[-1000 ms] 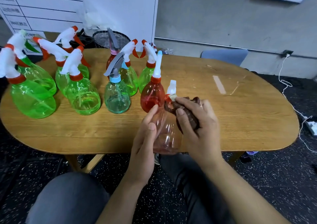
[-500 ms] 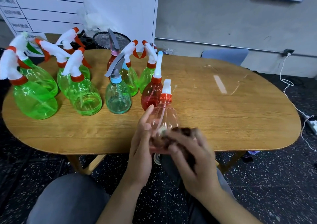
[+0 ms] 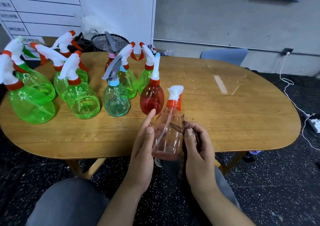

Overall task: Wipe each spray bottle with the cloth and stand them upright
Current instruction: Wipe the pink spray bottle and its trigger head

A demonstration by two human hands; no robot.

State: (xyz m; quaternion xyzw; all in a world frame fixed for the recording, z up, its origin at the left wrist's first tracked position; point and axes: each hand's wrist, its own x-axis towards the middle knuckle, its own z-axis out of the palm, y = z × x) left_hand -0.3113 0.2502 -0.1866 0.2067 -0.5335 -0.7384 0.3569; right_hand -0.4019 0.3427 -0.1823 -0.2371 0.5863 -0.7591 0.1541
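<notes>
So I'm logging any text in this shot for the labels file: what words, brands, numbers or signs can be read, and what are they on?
Nothing can be read.
White panel behind the table: ruled rows with dark characters in the left cells, too blurred and small to read.
Sign beneath it: blurred marks, unreadable.
Pale pink spray bottle held in both hands: no label visible.
Standing spray bottles: no labels visible.

Blue chair [image 3: 224, 56] behind wooden table [image 3: 225, 122]

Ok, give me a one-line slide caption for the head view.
Both hands hold a pink spray bottle with a brown cloth against it, other bottles upright on the table.
</notes>
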